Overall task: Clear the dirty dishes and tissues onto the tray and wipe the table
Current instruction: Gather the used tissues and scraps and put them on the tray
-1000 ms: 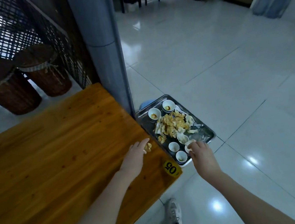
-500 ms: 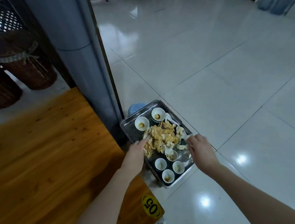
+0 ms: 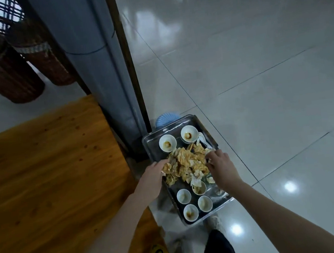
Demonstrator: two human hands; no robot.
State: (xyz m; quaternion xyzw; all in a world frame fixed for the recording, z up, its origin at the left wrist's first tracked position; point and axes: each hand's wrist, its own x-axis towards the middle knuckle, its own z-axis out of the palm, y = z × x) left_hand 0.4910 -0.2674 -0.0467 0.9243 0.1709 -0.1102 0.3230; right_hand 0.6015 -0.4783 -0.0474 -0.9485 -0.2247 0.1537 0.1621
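The table point(image 3: 49, 183) lies left of the left hand point(image 3: 153, 176), whose forearm crosses its near corner; no dishes or tissues show on the wood in view. That hand reaches right over the tray's point(image 3: 150, 141) left rim, fingertips buried in the tissues point(image 3: 185, 164), so I cannot tell whether it grips any. The tissues sit heaped mid-tray, directly between the two hands. Cups point(image 3: 167, 143) stand beyond the heap, with more nearer the person. The tray's long axis runs away from the person, so both hands meet it across its short width. The right hand point(image 3: 219, 166) comes from the other side, fingers curled round the heap's right edge. Judging by this, clearing looks nearly done; wiping remains, and the left hand is nearer the table.
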